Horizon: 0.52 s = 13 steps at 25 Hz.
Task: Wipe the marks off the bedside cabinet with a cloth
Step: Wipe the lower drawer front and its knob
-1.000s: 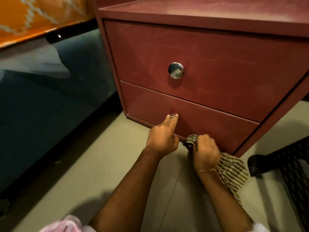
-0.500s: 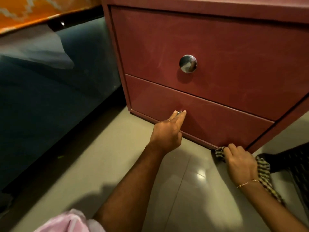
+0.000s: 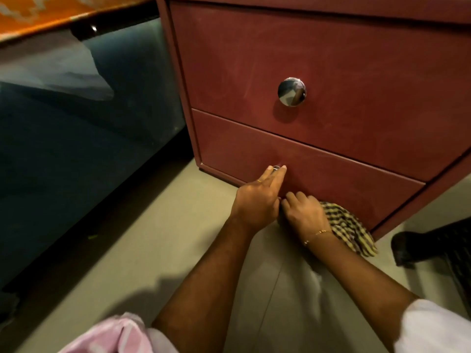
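Two drawers: the bedside cabinet [image 3: 318,59] stands on the floor [image 3: 122,250] just beside the bed, and both red fronts carry faint pale smears, clearest around the upper knob [image 3: 291,92].
Cloth: the checked cloth [image 3: 346,230] lies bunched under the right hand [image 3: 304,215] against the bottom edge of the lower drawer [image 3: 318,174].
Change: half a second ago the cloth was at the cabinet's lower right corner; it has now slid left along the base until the right hand is touching the left hand [image 3: 257,200].
Meaning: I judge this a back-and-forth wiping stroke along the lowest strip, with the upper front not yet dealt with.
Right fingers: curled down over the cloth and gripping it.
Left fingers: straight and held together, tips touching the lower knob [image 3: 276,167], as they were a second ago; the hand seems to be steadying the drawer.
Hidden: the lower knob is nearly covered by the fingertips, and the part of the cloth under the palm cannot be seen.
Cut off: the cabinet's top and right side run out of view.
Unclear: a dark object [image 3: 433,250] at the right edge is too dim to name.
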Each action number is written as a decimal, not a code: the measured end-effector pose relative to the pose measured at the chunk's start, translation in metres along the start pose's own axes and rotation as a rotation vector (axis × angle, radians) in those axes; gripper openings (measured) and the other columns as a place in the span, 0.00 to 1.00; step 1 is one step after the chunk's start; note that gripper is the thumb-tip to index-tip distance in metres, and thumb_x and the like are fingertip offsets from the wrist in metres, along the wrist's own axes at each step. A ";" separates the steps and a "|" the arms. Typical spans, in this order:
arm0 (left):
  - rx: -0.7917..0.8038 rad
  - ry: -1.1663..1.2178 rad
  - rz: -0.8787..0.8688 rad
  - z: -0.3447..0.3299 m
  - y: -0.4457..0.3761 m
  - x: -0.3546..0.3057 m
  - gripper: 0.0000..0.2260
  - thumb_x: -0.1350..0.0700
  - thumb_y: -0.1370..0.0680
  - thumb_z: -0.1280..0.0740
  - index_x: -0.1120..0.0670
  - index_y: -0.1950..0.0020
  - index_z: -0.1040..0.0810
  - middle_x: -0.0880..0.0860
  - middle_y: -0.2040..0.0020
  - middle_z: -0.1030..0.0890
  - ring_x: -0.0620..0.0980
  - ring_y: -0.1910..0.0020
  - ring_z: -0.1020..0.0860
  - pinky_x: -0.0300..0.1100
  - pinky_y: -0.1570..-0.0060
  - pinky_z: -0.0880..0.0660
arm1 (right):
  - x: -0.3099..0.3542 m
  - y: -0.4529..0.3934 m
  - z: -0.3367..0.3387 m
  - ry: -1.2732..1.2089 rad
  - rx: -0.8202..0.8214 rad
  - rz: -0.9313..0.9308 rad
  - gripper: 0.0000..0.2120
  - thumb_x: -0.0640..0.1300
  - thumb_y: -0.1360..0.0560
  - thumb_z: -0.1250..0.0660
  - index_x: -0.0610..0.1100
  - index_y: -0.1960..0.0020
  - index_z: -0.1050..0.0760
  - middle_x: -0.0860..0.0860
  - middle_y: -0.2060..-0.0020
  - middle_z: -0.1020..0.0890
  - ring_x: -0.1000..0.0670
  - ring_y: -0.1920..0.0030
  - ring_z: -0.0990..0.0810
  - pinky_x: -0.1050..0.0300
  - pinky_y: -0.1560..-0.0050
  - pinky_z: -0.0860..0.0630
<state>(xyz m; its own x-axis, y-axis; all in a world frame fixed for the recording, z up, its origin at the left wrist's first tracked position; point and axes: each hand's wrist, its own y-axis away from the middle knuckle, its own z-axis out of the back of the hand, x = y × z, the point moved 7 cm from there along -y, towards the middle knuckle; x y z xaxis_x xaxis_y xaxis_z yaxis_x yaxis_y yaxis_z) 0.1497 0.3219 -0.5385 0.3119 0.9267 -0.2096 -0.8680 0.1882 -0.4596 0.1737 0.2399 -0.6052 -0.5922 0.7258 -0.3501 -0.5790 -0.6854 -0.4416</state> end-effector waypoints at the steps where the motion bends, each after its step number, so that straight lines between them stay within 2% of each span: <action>1: -0.017 -0.004 -0.011 0.001 0.001 0.000 0.27 0.61 0.40 0.27 0.59 0.41 0.21 0.57 0.48 0.17 0.50 0.57 0.16 0.34 0.73 0.25 | -0.012 0.021 0.004 0.023 0.028 -0.013 0.10 0.39 0.33 0.44 0.42 0.67 0.25 0.46 0.71 0.25 0.44 0.71 0.26 0.54 0.75 0.33; 6: -0.075 0.060 0.010 0.001 0.003 -0.002 0.26 0.63 0.40 0.33 0.62 0.41 0.22 0.58 0.46 0.17 0.53 0.51 0.17 0.37 0.68 0.22 | -0.067 0.102 0.018 0.058 0.135 -0.184 0.11 0.38 0.33 0.46 0.39 0.64 0.25 0.42 0.69 0.27 0.41 0.70 0.27 0.50 0.74 0.31; 8: -0.051 0.103 0.020 -0.003 0.002 -0.002 0.27 0.64 0.39 0.35 0.62 0.39 0.23 0.59 0.45 0.18 0.54 0.46 0.19 0.40 0.65 0.21 | -0.058 0.087 0.018 0.043 0.107 -0.157 0.10 0.38 0.33 0.45 0.40 0.65 0.26 0.42 0.69 0.27 0.41 0.71 0.27 0.51 0.75 0.31; 11: -0.016 0.102 0.010 -0.003 0.002 -0.001 0.28 0.67 0.40 0.31 0.62 0.39 0.23 0.59 0.46 0.18 0.54 0.47 0.19 0.40 0.67 0.21 | -0.018 0.028 0.007 0.020 0.047 -0.058 0.09 0.38 0.33 0.44 0.41 0.67 0.25 0.45 0.71 0.26 0.43 0.72 0.27 0.54 0.76 0.32; 13: -0.001 0.088 -0.019 -0.003 0.001 0.001 0.28 0.68 0.40 0.27 0.62 0.39 0.23 0.59 0.46 0.18 0.54 0.48 0.19 0.40 0.67 0.21 | 0.010 -0.015 -0.003 -0.026 0.050 -0.005 0.05 0.40 0.35 0.35 0.42 0.68 0.22 0.46 0.73 0.24 0.45 0.73 0.26 0.56 0.77 0.31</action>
<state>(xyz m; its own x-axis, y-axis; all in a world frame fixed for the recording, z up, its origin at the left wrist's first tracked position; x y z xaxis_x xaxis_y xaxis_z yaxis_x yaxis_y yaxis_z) 0.1505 0.3221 -0.5419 0.3609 0.8907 -0.2764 -0.8612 0.2045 -0.4653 0.1780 0.2570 -0.6043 -0.6034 0.7276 -0.3263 -0.6086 -0.6846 -0.4013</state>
